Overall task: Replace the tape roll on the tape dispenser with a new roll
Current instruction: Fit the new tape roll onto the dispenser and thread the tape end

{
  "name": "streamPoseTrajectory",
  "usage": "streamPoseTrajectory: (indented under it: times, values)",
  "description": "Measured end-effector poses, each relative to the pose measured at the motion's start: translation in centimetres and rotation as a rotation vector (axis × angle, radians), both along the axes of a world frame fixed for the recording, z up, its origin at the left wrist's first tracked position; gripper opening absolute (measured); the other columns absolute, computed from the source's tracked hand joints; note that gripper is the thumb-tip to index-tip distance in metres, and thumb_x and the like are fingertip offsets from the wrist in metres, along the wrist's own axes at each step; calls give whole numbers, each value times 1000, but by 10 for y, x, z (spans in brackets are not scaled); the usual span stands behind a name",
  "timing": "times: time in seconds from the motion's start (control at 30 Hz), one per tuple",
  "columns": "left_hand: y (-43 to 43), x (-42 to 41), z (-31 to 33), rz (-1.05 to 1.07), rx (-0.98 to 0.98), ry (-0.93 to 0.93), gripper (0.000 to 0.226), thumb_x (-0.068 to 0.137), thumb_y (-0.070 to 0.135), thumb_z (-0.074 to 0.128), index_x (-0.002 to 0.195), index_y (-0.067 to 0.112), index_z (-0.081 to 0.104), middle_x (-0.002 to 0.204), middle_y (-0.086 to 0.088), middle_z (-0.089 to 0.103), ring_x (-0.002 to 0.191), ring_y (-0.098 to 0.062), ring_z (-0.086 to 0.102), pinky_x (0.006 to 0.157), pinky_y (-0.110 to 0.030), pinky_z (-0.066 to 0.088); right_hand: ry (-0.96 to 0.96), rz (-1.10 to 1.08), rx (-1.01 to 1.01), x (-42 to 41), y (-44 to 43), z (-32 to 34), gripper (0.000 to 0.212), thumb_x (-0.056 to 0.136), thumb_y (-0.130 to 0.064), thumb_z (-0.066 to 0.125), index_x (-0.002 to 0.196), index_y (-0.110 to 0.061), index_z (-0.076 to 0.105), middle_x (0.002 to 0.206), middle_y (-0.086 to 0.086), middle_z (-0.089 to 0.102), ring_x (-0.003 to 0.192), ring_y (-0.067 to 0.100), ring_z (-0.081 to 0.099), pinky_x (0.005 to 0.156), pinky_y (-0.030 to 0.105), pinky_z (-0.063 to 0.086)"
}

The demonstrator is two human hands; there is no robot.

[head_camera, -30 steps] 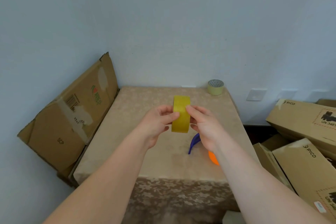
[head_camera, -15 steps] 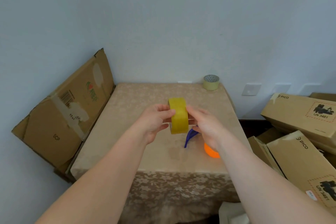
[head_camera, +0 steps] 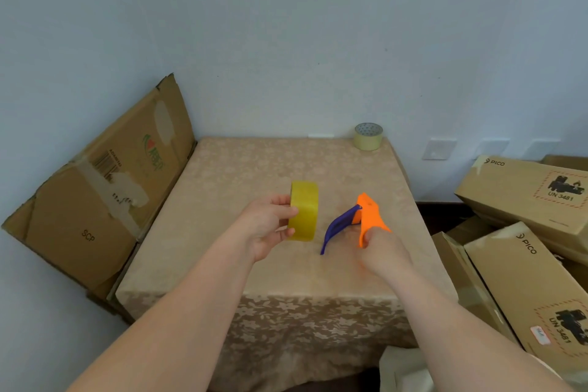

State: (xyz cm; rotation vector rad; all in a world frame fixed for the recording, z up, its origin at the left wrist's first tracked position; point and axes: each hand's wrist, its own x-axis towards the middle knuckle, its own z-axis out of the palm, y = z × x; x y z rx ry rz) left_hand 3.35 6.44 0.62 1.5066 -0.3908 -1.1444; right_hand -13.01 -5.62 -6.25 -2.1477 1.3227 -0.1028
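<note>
Pale blue walls meet in a corner behind a small table (head_camera: 241,264) draped in a beige floral cloth, and that is all I get from the head camera, my only view. Leaning against the left wall is a flattened cardboard box (head_camera: 105,188); on the right, stacked PICO cartons (head_camera: 521,194) crowd the floor. At the table's far right corner sits a pale tape roll (head_camera: 368,136), lying flat.

My left hand (head_camera: 270,232) holds the yellow tape roll (head_camera: 304,211) upright on edge above the cloth, fingers curled over its left side and thumb pressed against the near rim. My right hand (head_camera: 381,251) is wrapped around the handle of the orange tape dispenser (head_camera: 369,215), whose purple blade arm (head_camera: 337,226) sweeps down to the left. That hand is motion-blurred, so I think the grip is closed, but I cannot see the individual fingers. Roll and dispenser are apart, side by side.
</note>
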Motion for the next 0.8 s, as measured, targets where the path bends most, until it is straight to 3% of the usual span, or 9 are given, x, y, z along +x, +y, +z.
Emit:
streamPoseTrajectory:
  times: [0.07,0.13,0.2,0.27,0.37,0.43,0.57,0.63,0.8]
  values:
    - [1,1,1,6,-19,37,23,90,-3,43,90,14,59,80,-4,60,72,-14,55,59,-23,42,-119,-18,-4,0,-1,-2,75,82,-8,44,142,-42,16,65,-14,25,58,17,39,44,22,25]
    - [0,2,1,14,-36,55,24,89,-3,43,89,15,59,81,-4,60,73,-14,55,62,-25,43,-178,-117,-52,2,-3,-3,57,83,-7,41,135,-29,36,69,-4,43,56,17,42,46,25,30]
    - [-1,3,3,34,-47,62,21,89,0,45,89,16,59,82,-4,60,73,-15,55,62,-25,43,-183,-265,2,5,-7,3,32,88,-7,39,115,-9,57,87,12,61,73,30,53,57,31,38]
    - [-2,3,4,70,-51,90,13,89,7,51,89,17,58,83,-5,60,73,-15,57,61,-26,44,-398,-409,257,8,-5,14,25,91,-8,39,96,-8,63,96,19,67,86,35,60,69,35,46]
    - [-3,0,7,111,-57,150,4,89,18,56,86,20,56,84,-2,61,73,-16,58,63,-29,47,-894,-532,732,10,0,30,26,97,-8,34,89,-10,58,79,12,66,71,23,60,59,30,44]
    - [-3,-3,10,125,-76,193,3,90,21,56,87,21,55,85,-1,61,74,-17,59,64,-31,49,-1073,-556,897,10,0,36,27,98,-11,33,93,-8,60,72,7,67,69,19,59,60,30,45]
    - [-2,-4,15,151,-122,245,11,91,22,54,102,21,54,90,0,62,76,-18,61,61,-32,51,-1229,-599,1064,14,1,43,27,95,-14,38,110,-5,58,74,8,64,68,18,59,67,30,47]
    - [-1,-5,18,136,-151,227,7,91,21,53,97,23,55,88,0,62,76,-18,59,63,-31,48,-1247,-587,1089,16,2,46,29,94,-15,40,117,-7,57,77,6,63,69,17,59,69,29,48]
    - [3,-6,21,-5,-194,53,11,89,14,54,85,24,58,83,1,62,79,-17,55,70,-32,42,-1232,-477,1004,20,0,47,23,96,-21,42,97,-14,63,58,-3,67,55,9,62,68,26,43]
